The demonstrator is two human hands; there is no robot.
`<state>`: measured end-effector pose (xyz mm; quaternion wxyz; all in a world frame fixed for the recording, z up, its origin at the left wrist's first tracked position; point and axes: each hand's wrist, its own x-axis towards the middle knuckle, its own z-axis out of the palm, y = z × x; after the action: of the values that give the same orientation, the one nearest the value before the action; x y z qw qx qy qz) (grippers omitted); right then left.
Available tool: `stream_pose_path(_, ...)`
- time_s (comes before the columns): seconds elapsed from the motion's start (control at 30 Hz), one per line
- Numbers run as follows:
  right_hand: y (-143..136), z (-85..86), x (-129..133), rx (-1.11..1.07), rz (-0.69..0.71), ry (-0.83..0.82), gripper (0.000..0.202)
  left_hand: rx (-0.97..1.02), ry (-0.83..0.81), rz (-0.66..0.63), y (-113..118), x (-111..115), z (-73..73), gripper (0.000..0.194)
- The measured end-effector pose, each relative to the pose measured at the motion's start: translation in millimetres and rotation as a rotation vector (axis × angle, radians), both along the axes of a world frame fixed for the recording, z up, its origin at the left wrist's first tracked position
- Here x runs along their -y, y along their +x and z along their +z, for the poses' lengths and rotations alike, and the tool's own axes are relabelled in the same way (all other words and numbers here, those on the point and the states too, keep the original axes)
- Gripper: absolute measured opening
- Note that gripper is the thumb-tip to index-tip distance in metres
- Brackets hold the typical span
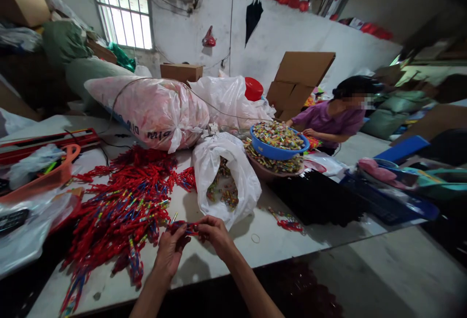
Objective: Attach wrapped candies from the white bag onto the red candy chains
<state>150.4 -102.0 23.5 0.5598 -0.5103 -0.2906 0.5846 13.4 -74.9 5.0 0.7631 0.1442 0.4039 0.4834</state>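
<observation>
My left hand (170, 251) and my right hand (216, 235) meet above the near edge of the white table (226, 259). Between them they pinch a thin red-and-blue strip-like piece (191, 229); its exact kind is too small to make out. Left of my hands spreads a large heap of similar red pieces (120, 206) with blue and yellow parts. Just beyond my right hand stands an open white plastic bag (250, 186) with small multicoloured pieces (229, 196) inside. A thin ring (255, 238), like a rubber band, lies to the right.
A blue basin (279, 151) of small colourful pieces sits on a pink basin (266, 172). A small red bundle (288, 223) lies right of the bag. Stuffed plastic sacks (153, 109) stand behind. An orange basket (47, 182) is at left. Another person (332, 118) works at right.
</observation>
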Motion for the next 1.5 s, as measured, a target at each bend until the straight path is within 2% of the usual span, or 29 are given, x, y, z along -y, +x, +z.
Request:
stream_pose_path(0.13,-3,-3.2,-1,-0.093,0.043,-0.040,0.026,0.051,-0.062,0.022,-2,1,1.8,0.025)
stream_pose_path(0.27,-4,-3.4,-9,-0.097,0.054,-0.016,0.026,0.066,-0.080,0.081,-10,-5,8.7,0.022)
stream_pose_path(0.37,-9,-0.9,-12,-0.105,0.107,-0.007,0.027,0.069,-0.064,0.071,-16,-4,12.4,0.020)
stream_pose_path(0.57,-19,0.8,-12,-0.163,0.173,-0.009,0.032,0.096,-0.143,0.051,-25,-2,10.7,0.013)
stream_pose_path(0.8,-23,-0.8,-9,-0.087,0.150,-0.015,0.030,0.038,-0.047,0.066,-26,0,11.1,0.013)
stream_pose_path(1.0,-26,-5.0,-8,-0.185,0.138,0.015,0.026,0.062,-0.140,0.054,-23,6,11.9,0.011)
stream_pose_path(1.13,-30,-9.8,-6,-0.207,0.110,-0.031,0.028,0.077,-0.083,0.062,-22,9,7.0,0.015)
stream_pose_path(1.23,-36,-13.7,-3,-0.096,0.066,0.012,0.035,0.028,0.041,0.132,-21,11,-1.5,0.025)
stream_pose_path(1.37,-50,-17.6,-5,0.180,-0.033,0.111,0.038,-0.184,0.160,0.265,-20,10,-13.5,0.030)
stream_pose_path(1.5,-50,-14.2,-14,0.456,0.023,0.148,0.033,-0.500,0.363,0.307,-30,-3,-12.0,0.035)
